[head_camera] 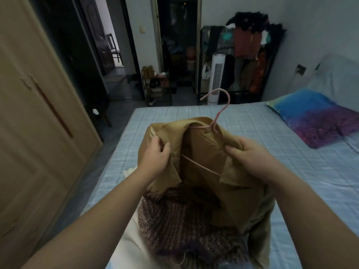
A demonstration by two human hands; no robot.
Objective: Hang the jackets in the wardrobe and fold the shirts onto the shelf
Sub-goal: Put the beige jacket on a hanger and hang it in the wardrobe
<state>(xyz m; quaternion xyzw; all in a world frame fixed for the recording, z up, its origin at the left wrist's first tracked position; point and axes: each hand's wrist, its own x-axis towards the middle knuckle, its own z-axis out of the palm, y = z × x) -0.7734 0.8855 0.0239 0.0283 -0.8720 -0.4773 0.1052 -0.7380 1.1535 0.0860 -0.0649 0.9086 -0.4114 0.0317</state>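
A tan jacket is held up over the bed, draped on a pink hanger whose hook points up and left. My left hand pinches the jacket's left shoulder near the collar. My right hand grips the right shoulder and lapel. The hanger's lower bar shows inside the open front. Below the jacket lies a brown and purple knitted garment on top of a cream one. The wardrobe with its light wood doors stands closed at the left.
A bed with a light blue checked sheet fills the right side, with a blue and purple pillow on it. Beyond it stand a white tower fan, a loaded clothes rack, a shoe rack and two dark doorways.
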